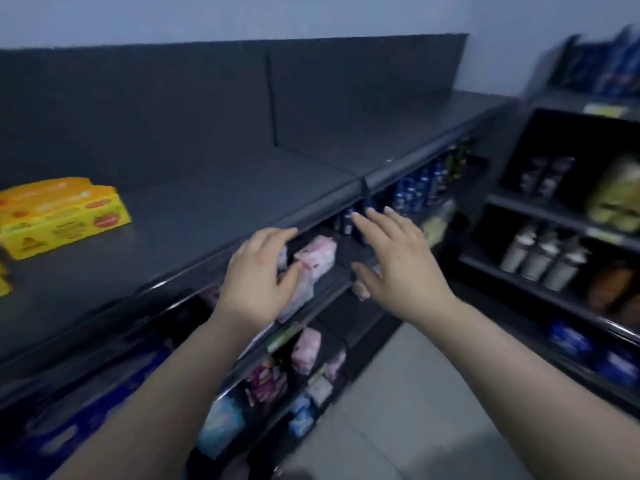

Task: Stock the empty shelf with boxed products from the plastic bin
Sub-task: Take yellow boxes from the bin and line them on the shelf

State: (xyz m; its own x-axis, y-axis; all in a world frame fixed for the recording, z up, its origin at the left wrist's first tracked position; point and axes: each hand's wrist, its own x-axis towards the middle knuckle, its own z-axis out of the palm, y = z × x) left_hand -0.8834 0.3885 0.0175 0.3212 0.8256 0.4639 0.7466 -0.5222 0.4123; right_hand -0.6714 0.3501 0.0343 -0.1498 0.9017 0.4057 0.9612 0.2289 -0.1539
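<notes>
While yellow boxes lie on top shelf, left hand and right hand hover, both grips wide.

Dim, bluish, even light; motion blur throughout, worst at the warped right edge.

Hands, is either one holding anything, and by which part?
Nothing is held. The left hand and right hand are both open and empty, near the front edge of the top shelf.
</notes>
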